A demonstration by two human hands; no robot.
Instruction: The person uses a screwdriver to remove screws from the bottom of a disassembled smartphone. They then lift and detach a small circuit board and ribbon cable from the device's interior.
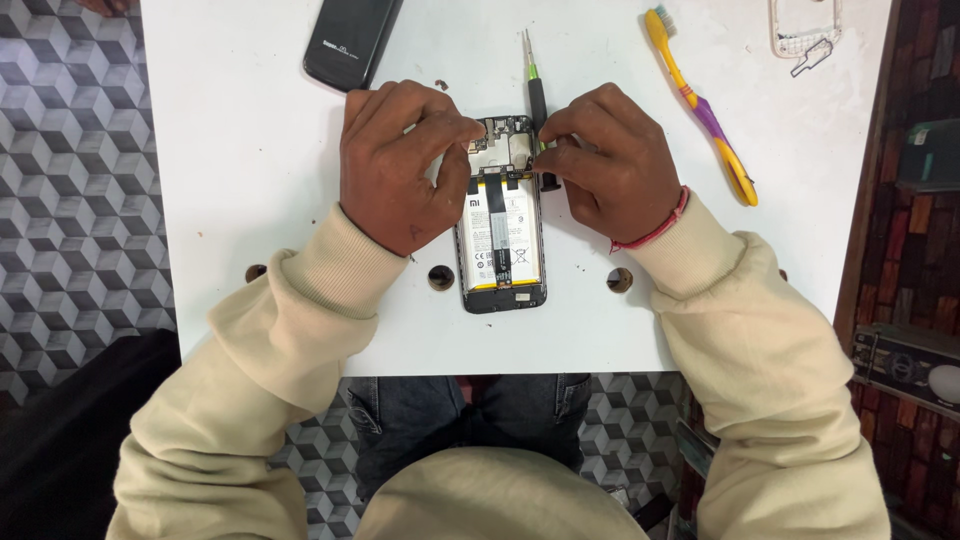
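I see the left hand (400,165) pinching the opened phone's (502,235) top edge, right hand (610,160) gripping the screwdriver (537,100); keep tip square on the board.

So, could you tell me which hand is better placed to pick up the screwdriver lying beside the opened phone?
Probably the right hand: the screwdriver lies directly against its fingertips, along the right edge of the opened phone. The left hand rests on the phone's upper left and would have to cross over it.

Person's got on a baggy cream sweatshirt with ribbed cuffs, dark grey denim jeans showing at the bottom middle, and a thin red thread bracelet (655,229) (right wrist (612,160) side).
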